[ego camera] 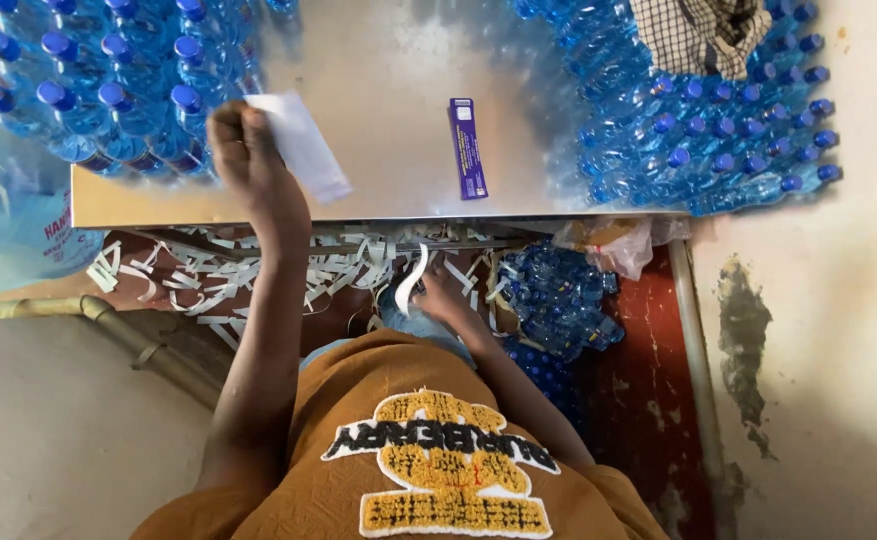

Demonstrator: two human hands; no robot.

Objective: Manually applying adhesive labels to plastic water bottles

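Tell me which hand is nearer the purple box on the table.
Left. The left hand is up on the table beside the purple box, holding a white label; the right hand is below the table edge.

A flat white label sheet (304, 145) lies tilted on the far-left tabletop; a curled white paper strip (411, 280) hangs below the near edge.

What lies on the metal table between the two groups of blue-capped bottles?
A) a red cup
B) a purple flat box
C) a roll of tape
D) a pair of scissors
B: a narrow purple box lies flat on the metal table, right of the left hand with its white label.
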